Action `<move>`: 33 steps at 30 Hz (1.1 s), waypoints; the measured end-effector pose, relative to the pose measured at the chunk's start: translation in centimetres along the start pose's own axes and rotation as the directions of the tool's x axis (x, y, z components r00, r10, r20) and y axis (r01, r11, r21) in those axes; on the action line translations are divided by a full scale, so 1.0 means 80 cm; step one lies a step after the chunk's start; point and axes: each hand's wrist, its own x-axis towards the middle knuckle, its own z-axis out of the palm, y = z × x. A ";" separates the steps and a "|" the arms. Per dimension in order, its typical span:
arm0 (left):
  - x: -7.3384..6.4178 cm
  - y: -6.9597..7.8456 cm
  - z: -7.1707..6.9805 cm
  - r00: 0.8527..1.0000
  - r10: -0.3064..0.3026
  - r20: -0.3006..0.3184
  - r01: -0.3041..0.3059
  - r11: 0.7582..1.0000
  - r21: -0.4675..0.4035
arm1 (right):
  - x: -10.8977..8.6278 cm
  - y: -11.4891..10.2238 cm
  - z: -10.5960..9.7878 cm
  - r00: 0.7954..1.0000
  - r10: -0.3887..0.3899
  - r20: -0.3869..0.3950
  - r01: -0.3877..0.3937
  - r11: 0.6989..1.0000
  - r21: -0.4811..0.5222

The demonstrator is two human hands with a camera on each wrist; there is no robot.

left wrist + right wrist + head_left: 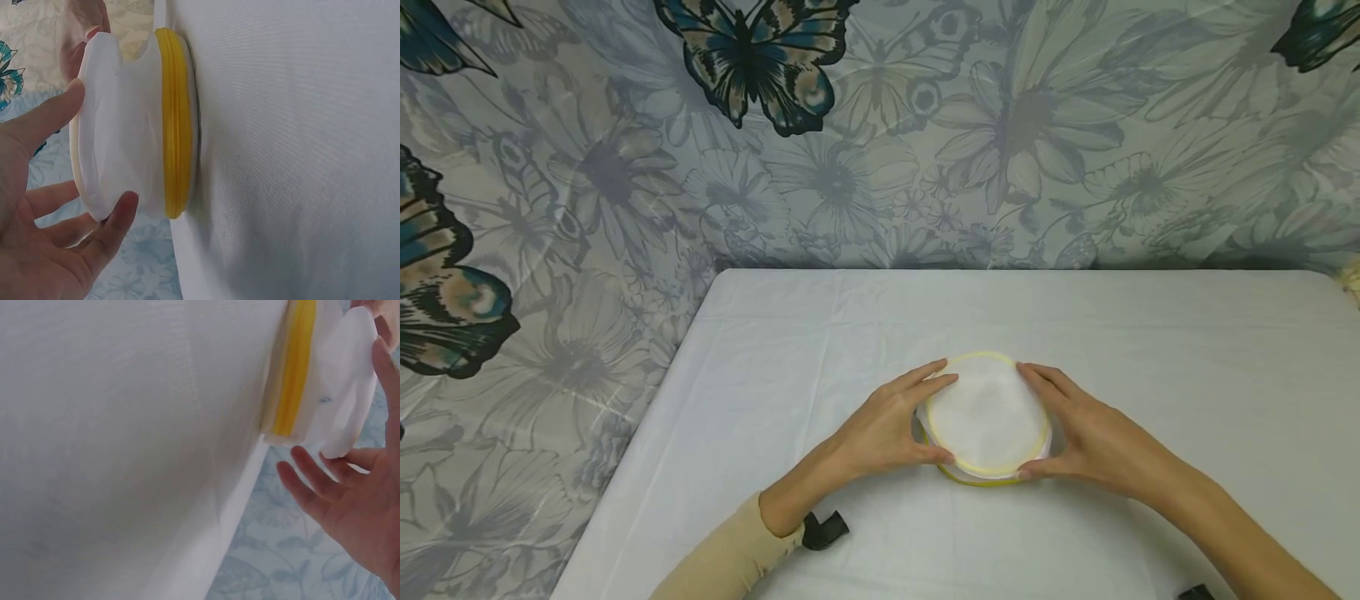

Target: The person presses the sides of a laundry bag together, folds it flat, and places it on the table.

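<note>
A round white mesh pouch (988, 417) with pale yellow piping stands on the table between both hands. Along its lower side runs a yellow zipper (177, 125), close to the white cloth; its side wall is soft and creased. My left hand (891, 421) holds the upper rim from the left, thumb at the near edge and fingers at the far edge. On the opposite side, my right hand (1090, 433) grips the same rim between thumb and index finger. The other right fingers (306, 481) spread beside the pouch's side wall.
A white cloth (775, 367) with faint creases covers the table. Behind and to the left hangs grey fabric (835, 183) printed with flowers and butterflies. A black wrist device (825, 530) sits by the left sleeve (730, 546).
</note>
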 end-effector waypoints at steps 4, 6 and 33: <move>0.001 -0.001 0.002 1.000 -0.013 -0.005 0.013 1.000 0.013 | -0.001 0.001 0.000 1.000 0.006 0.005 -0.006 1.000 0.005; 0.001 -0.003 0.003 1.000 -0.027 -0.009 0.027 1.000 0.015 | -0.002 0.001 -0.001 1.000 0.005 0.001 -0.005 1.000 0.003; 0.004 -0.008 0.009 0.988 -0.089 0.129 0.082 0.995 0.053 | -0.004 0.007 0.005 0.999 0.023 0.033 -0.022 0.999 -0.023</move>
